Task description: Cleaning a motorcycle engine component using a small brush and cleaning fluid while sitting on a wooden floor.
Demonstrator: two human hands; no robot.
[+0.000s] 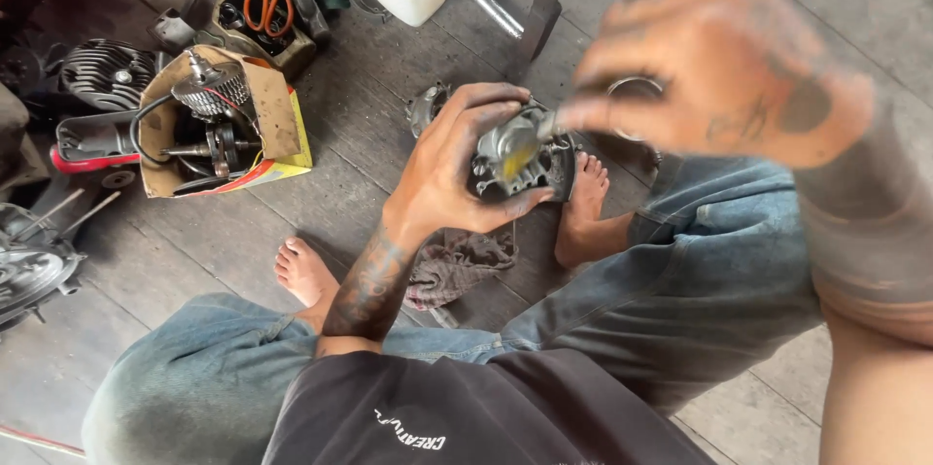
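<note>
My left hand [442, 178] grips engine part [520, 159]; right hand [719, 67] pinches a tool, blurred. Greasy grip could slip, dropping part onto my foot [583, 198].

Open cardboard box [277, 120], yellow-red edged, far left.

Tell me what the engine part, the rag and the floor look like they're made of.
Engine part: likely cast metal, dull grey with a shiny patch. Rag: soft cloth, crumpled and stained. Floor: wooden planks, weathered grey, with seams and grain showing.
</note>
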